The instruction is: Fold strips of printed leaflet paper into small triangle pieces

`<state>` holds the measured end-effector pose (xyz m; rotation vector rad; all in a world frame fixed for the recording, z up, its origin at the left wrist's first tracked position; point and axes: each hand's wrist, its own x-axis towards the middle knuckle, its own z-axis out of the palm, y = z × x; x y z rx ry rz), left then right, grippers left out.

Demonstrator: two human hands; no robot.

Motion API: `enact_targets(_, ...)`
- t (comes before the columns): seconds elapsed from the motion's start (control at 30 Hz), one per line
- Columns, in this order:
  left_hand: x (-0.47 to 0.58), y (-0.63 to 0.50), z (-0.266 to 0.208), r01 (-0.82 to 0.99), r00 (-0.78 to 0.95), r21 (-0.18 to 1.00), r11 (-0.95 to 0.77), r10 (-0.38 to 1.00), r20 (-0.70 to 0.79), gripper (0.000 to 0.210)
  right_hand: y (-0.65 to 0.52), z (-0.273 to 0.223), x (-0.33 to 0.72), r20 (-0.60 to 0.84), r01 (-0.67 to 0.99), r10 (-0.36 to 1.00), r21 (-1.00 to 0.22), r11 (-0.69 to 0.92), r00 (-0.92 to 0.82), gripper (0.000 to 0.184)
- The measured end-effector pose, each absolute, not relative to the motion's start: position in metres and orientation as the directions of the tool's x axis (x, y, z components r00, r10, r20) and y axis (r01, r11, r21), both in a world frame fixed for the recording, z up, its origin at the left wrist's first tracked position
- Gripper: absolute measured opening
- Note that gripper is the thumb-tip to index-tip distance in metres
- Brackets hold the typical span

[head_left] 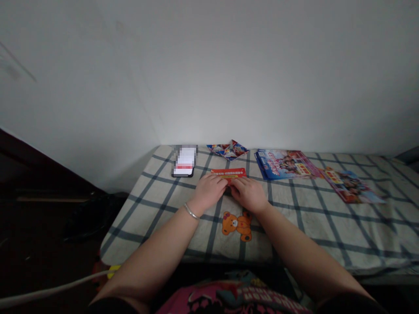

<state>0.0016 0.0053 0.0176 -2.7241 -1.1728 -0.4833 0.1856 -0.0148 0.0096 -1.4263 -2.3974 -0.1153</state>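
A red printed paper with white and yellow lettering lies on the checked tablecloth in front of me. From its left, my left hand presses on its near edge, fingers bent and close together. My right hand does the same from the right, its fingertips almost meeting those of the left. The paper's near part is hidden under both hands. Just beyond it, by the wall, sits a folded paper piece in blue, red and white with pointed ends.
A phone with a lit screen lies at the back left. To the right are a stack of colourful flyers and another flyer. The checked tablecloth carries a printed bear. A white wall rises behind; a pale cable runs at lower left.
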Motion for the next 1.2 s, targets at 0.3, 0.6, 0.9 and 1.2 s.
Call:
enact_targets(0.3,0.001,0.008,0.012,0.691,0.619,0.019,-0.723,0.604,0.502,0.009,-0.014,0.005,0.182,0.493,0.845,0.786,-0.168,0.507,-0.373,0.011)
enact_targets(0.6,0.003,0.006,0.011,0.665,0.625,0.034,-0.746,0.582,0.521,0.010,-0.015,0.006,0.181,0.523,0.846,0.748,-0.089,0.525,-0.410,0.006)
enact_targets(0.9,-0.001,0.007,0.015,0.634,0.605,0.117,-0.764,0.585,0.541,0.011,-0.014,0.003,0.187,0.571,0.847,0.702,-0.022,0.532,-0.426,0.008)
enact_targets(1.2,-0.009,0.011,0.015,0.632,0.573,0.154,-0.759,0.592,0.567,0.012,-0.012,0.005,0.192,0.567,0.849,0.746,-0.147,0.508,-0.348,0.008)
